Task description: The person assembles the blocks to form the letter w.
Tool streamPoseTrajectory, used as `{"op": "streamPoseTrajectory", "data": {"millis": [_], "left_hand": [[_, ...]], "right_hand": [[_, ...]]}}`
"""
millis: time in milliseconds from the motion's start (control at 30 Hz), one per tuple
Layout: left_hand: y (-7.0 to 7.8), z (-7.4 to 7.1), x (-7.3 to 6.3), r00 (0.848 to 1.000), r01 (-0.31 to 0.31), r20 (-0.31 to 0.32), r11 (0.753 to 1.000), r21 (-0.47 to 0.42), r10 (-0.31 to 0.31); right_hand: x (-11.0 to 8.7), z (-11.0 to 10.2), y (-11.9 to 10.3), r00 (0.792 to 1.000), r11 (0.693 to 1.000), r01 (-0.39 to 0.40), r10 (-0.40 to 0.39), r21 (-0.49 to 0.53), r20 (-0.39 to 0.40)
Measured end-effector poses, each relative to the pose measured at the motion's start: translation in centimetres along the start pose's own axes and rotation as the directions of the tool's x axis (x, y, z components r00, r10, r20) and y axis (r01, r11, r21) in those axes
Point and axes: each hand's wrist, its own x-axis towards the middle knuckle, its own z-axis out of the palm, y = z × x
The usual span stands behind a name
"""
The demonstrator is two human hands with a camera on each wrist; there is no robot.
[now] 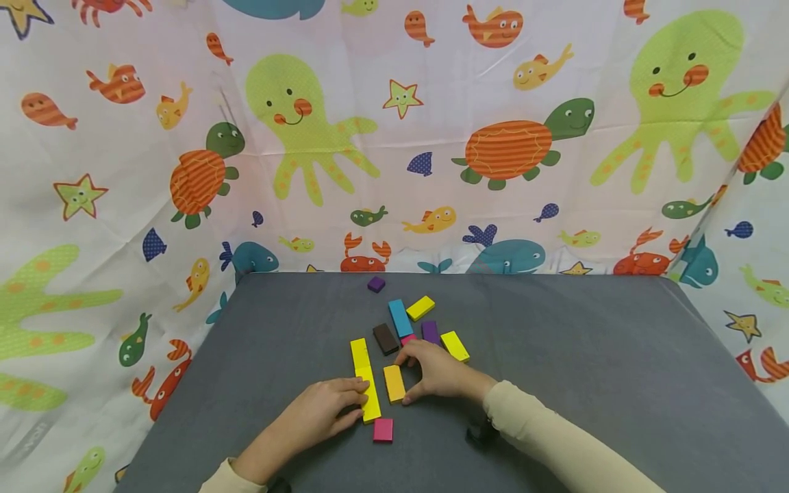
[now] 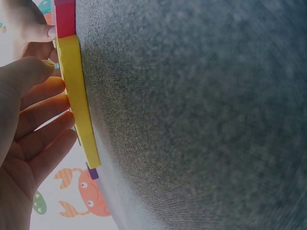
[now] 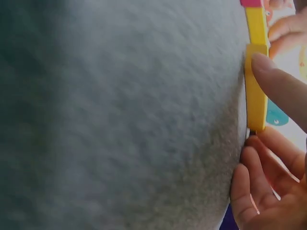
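Two bright yellow blocks lie end to end in a line on the grey table. My left hand rests its fairly straight fingertips along the left side of that line. An orange-yellow block lies just right of the line. My right hand pinches this block lengthwise, thumb at the near end and index finger at the far end; the right wrist view shows the thumb against it. Close to the near end of the yellow line sits a pink square block.
Beyond the right hand are a dark brown block, a blue block, two more yellow blocks, a purple block and a partly hidden pink block. A small purple block lies near the far edge, before a printed curtain.
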Motion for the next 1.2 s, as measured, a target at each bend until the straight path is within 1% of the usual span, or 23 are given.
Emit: {"op": "streamPoseTrajectory", "data": {"millis": [67, 167, 333, 433, 533, 667, 833, 1200], "left_hand": [[0.0, 0.0, 0.0, 1.0, 0.003, 0.005, 1.0, 0.002, -0.003], [0.0, 0.0, 0.1, 1.0, 0.015, 0.017, 1.0, 0.001, -0.015], [0.0, -0.1, 0.1, 0.999, 0.026, 0.03, 1.0, 0.0, -0.026], [0.1, -0.1, 0.1, 0.999, 0.027, 0.028, 1.0, 0.0, -0.027], [0.1, 0.0, 0.1, 0.999, 0.028, 0.028, 1.0, 0.002, -0.028], [0.0, 0.0, 0.0, 0.999, 0.026, 0.03, 1.0, 0.006, -0.026], [0.0, 0.1, 0.0, 0.999, 0.021, 0.024, 1.0, 0.005, -0.021], [0.0, 0.0, 0.0, 0.999, 0.033, 0.023, 0.999, -0.009, -0.033]], "right_hand": [[-0.3, 0.2, -0.1, 1.0, 1.0, -0.007, 0.007, -0.02, -0.022], [-0.9, 0.3, -0.5, 0.999, 0.998, -0.037, 0.035, -0.047, -0.036], [-1.8, 0.7, -1.2, 0.996, 0.991, -0.089, 0.086, -0.096, -0.038], [-2.2, 1.0, -1.5, 0.995, 0.988, -0.098, 0.094, -0.115, -0.035], [-2.7, 1.3, -1.7, 0.995, 0.993, -0.092, 0.089, -0.078, -0.041], [-3.2, 1.6, -1.7, 0.994, 0.997, -0.074, 0.072, -0.031, -0.077], [-3.3, 2.0, -1.6, 0.991, 0.997, -0.073, 0.069, -0.03, -0.111], [-3.4, 2.4, -2.0, 0.989, 0.997, -0.077, 0.074, -0.025, -0.126]]}}
